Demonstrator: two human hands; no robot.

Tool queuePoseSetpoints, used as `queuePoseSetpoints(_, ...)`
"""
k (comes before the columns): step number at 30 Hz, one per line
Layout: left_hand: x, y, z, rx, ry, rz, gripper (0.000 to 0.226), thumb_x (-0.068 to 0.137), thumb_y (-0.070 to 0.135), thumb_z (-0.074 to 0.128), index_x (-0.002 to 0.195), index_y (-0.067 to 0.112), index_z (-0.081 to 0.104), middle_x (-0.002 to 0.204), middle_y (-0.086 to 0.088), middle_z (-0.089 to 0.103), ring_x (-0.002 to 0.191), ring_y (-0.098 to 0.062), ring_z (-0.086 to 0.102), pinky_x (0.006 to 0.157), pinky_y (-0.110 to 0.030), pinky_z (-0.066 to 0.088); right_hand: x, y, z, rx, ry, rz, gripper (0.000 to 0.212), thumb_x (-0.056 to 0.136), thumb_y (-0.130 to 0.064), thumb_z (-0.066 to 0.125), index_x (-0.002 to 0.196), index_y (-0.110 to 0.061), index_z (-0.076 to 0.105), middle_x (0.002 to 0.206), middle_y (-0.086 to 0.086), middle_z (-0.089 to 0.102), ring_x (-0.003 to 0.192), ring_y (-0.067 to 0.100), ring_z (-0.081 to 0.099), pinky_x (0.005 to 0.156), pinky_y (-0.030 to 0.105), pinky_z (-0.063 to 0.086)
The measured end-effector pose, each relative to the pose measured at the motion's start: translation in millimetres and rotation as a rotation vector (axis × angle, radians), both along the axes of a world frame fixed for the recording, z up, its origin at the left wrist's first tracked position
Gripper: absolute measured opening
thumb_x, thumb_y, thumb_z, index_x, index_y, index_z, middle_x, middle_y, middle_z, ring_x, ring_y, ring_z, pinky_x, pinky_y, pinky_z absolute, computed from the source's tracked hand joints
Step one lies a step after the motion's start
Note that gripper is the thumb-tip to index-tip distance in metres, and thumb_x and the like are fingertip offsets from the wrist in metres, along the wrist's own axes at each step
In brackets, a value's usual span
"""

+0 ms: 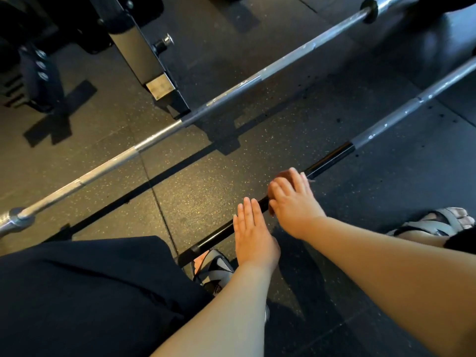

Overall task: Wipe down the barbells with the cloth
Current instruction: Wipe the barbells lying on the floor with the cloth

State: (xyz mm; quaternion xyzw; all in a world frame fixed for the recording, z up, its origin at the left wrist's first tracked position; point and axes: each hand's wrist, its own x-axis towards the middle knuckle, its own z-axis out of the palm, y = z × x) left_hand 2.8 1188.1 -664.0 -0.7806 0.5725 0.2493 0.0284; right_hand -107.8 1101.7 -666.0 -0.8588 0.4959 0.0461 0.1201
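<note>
Forearms reach past a dark knee (90,292) to the near barbell (332,155) on the floor (206,191) — left hand (252,240) flat, fingers straight, seemingly steadying its black shaft — while the right hand (293,207) cups the brown cloth (282,174) round it, likely for rubbing.

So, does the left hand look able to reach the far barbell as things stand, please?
Probably yes: only bare floor lies between the left hand on the near barbell and the far barbell.
</note>
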Motion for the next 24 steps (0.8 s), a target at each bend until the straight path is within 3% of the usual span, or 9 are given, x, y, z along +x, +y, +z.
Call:
queuePoseSetpoints(5, 6, 0, -2, 0.032, -0.023, 0.086, 0.1, 0.098, 0.026, 0.059, 0.159, 0.009, -0.019, 0.167, -0.011, -0.024, 0.153, -0.026, -0.025, 0.126, -0.043, -0.011, 11, 4, -3, -0.053, 0.056, 0.393, 0.05, 0.105, -0.038, 0.046, 0.152, -0.023, 0.043, 0.16, 0.003, 0.034, 0.153, 0.037, 0.014, 0.125, 0.058, 0.001)
queuePoseSetpoints(8, -1, -1, 2, 0.057, -0.004, 0.148, 0.101, 0.097, 0.026, 0.06, 0.159, 0.008, -0.018, 0.167, -0.012, -0.024, 0.153, -0.028, -0.024, 0.126, -0.044, -0.011, -5, -7, 2, -0.09, 0.001, 0.261, 0.046, 0.107, -0.041, 0.044, 0.15, -0.024, 0.046, 0.156, 0.001, 0.042, 0.152, 0.033, 0.024, 0.123, 0.049, 0.001)
queuePoseSetpoints(11, -14, -3, 6, 0.07, 0.017, 0.206, 0.101, 0.098, 0.028, 0.06, 0.158, 0.007, -0.018, 0.166, -0.014, -0.025, 0.153, -0.031, -0.024, 0.126, -0.046, -0.009, -5, -1, 4, -0.047, 0.038, 0.104, 0.048, 0.11, -0.04, 0.031, 0.153, -0.02, 0.039, 0.16, 0.004, 0.034, 0.154, 0.038, 0.01, 0.123, 0.051, -0.006)
queuePoseSetpoints(13, -15, -1, 7, 0.061, 0.022, 0.209, 0.102, 0.097, 0.028, 0.062, 0.159, 0.008, -0.017, 0.166, -0.013, -0.025, 0.153, -0.03, -0.024, 0.126, -0.046, -0.009, 7, 7, 7, -0.006, 0.081, 0.157, 0.05, 0.11, -0.039, 0.03, 0.156, -0.02, 0.034, 0.163, 0.004, 0.028, 0.154, 0.04, 0.005, 0.122, 0.055, -0.008)
queuePoseSetpoints(15, -5, 7, 8, 0.044, 0.006, 0.166, 0.099, 0.097, 0.024, 0.061, 0.16, 0.012, -0.015, 0.167, -0.008, -0.024, 0.153, -0.025, -0.024, 0.126, -0.045, -0.011, 18, 10, 7, 0.006, 0.108, 0.342, 0.05, 0.108, -0.038, 0.04, 0.155, -0.024, 0.037, 0.163, 0.003, 0.026, 0.153, 0.039, 0.009, 0.123, 0.059, -0.003)
queuePoseSetpoints(17, 10, 16, 9, 0.039, 0.008, 0.142, 0.091, 0.099, 0.019, 0.054, 0.161, 0.016, -0.012, 0.168, -0.002, -0.021, 0.154, -0.021, -0.023, 0.126, -0.044, -0.011, 22, 6, 7, 0.002, 0.133, 0.475, 0.051, 0.104, -0.037, 0.051, 0.153, -0.028, 0.04, 0.161, 0.003, 0.029, 0.15, 0.038, 0.018, 0.123, 0.061, 0.005)
queuePoseSetpoints(20, 39, 25, 10, 0.034, 0.016, 0.222, 0.071, 0.106, 0.024, 0.038, 0.163, 0.017, -0.005, 0.17, -0.001, -0.014, 0.155, -0.019, -0.017, 0.126, -0.043, -0.01, 27, 1, 9, -0.047, 0.15, 0.433, 0.049, 0.102, -0.037, 0.054, 0.15, -0.028, 0.044, 0.154, 0.005, 0.038, 0.144, 0.04, 0.028, 0.123, 0.063, 0.011)
queuePoseSetpoints(24, 68, 31, -3, 0.015, 0.013, 0.342, 0.057, 0.111, 0.035, 0.017, 0.163, 0.016, 0.004, 0.171, -0.002, -0.002, 0.157, -0.018, -0.009, 0.127, -0.042, -0.008, 44, 22, 5, 0.001, 0.121, 0.373, 0.05, 0.104, -0.035, 0.043, 0.151, -0.019, 0.042, 0.157, 0.011, 0.036, 0.149, 0.047, 0.017, 0.123, 0.066, 0.004)
